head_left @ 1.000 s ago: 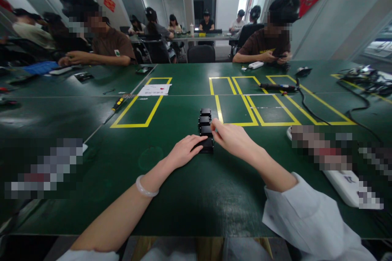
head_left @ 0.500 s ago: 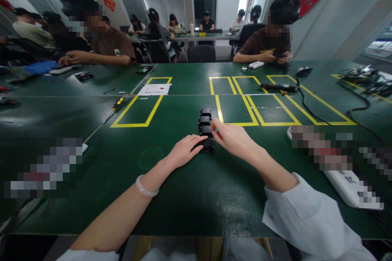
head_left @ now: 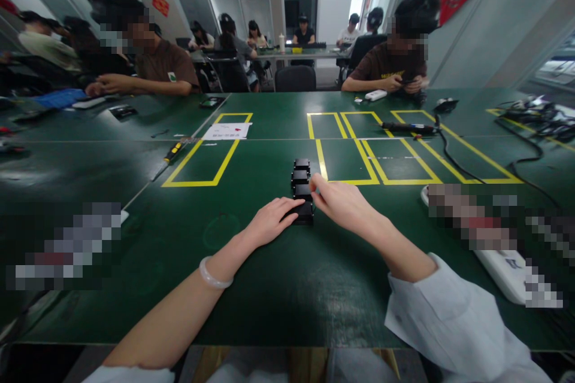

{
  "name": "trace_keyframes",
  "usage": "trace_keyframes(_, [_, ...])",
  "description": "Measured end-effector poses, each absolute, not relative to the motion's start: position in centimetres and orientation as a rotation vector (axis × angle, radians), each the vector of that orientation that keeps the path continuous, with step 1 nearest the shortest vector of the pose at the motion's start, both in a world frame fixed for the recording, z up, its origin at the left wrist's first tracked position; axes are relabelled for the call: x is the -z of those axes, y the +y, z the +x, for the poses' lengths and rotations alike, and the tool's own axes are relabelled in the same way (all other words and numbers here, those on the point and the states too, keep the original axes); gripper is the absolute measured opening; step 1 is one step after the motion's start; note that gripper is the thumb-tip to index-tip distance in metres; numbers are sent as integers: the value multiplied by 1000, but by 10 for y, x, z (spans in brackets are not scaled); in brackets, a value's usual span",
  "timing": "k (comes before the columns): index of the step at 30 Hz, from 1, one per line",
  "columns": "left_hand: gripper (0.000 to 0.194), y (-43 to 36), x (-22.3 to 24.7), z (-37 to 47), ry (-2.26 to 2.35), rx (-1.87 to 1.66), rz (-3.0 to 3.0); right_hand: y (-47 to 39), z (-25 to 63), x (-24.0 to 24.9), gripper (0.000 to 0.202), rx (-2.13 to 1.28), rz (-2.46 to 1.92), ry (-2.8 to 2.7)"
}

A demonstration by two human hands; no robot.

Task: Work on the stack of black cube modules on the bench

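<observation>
Several small black box-shaped blocks (head_left: 301, 177) stand in a row on the green table, running away from me. My left hand (head_left: 272, 221) lies at the nearest black block (head_left: 305, 213), its thumb on the near part and its fingers stretched over the far part, holding it. Just right of the row, my right hand (head_left: 338, 198) is closed in a pinch, fingertips by the second black block (head_left: 302, 191). Whatever sits between those fingertips is hidden or too small to make out.
Yellow tape outlines (head_left: 215, 184) mark the table (head_left: 269, 299). A screwdriver (head_left: 174, 152) and a paper sheet (head_left: 227, 131) lie left. Farther right are a black corded tool (head_left: 409, 128) and a white power strip (head_left: 507, 272). Co-workers sit across the table.
Both hands and the row of black blocks look almost the same as before. No clear movement shows.
</observation>
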State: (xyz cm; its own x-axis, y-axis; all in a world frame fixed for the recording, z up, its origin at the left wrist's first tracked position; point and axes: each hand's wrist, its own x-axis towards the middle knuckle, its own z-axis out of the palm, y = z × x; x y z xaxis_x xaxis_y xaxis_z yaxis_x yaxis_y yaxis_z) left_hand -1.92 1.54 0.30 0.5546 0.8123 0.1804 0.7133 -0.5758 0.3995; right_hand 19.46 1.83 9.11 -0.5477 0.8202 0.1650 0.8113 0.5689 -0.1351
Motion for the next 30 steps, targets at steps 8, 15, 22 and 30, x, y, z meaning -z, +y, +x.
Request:
trace_keyframes(8, [38,16,-2,-19,1267,-513,2531,18,194,-92,19,-81,-1370,-2580])
trace_keyframes(15, [39,15,-3,-19,1263,-517,2520,20,194,-89,18,-65,-1373,-2598])
trace_keyframes(22, [38,15,-2,-19,1266,-521,2519,18,194,-91,17,-74,-1352,-2580])
trace_keyframes(30, [39,15,-4,-19,1272,-505,2527,19,193,-91,19,-63,-1395,-2604])
